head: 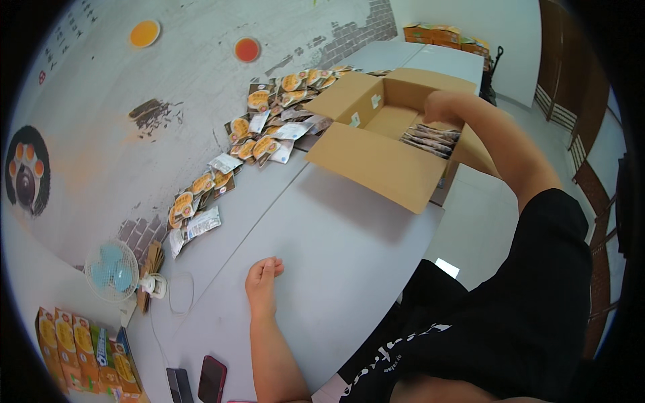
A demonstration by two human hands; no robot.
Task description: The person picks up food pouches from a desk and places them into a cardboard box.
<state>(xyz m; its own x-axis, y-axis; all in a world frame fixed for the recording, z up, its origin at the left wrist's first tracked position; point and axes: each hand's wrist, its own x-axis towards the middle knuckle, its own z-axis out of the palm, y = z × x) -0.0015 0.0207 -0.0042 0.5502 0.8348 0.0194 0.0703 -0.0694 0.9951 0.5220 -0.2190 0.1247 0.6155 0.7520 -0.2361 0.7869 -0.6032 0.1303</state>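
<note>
My right hand (pixel 443 107) reaches over the far side of an open cardboard box (pixel 373 163), its fingers pointing down inside. A row of packed food pouches (pixel 431 139) stands on edge in the box's near right corner, just below that hand. The fingertips are partly hidden, so whether they grip anything cannot be made out. My left hand (pixel 263 277) rests on the grey table (pixel 322 237) with its fingers curled in and nothing visible in them. The box's flaps are spread outward, and much of its floor shows bare.
Loose pouches (pixel 264 146) lie heaped along the wall side of the table. A small fan (pixel 112 270), a phone (pixel 212 379) and a dark device (pixel 179 385) are at the left. Printed cartons (pixel 83 347) stand lower left; more orange boxes (pixel 432 34) sit at the far end.
</note>
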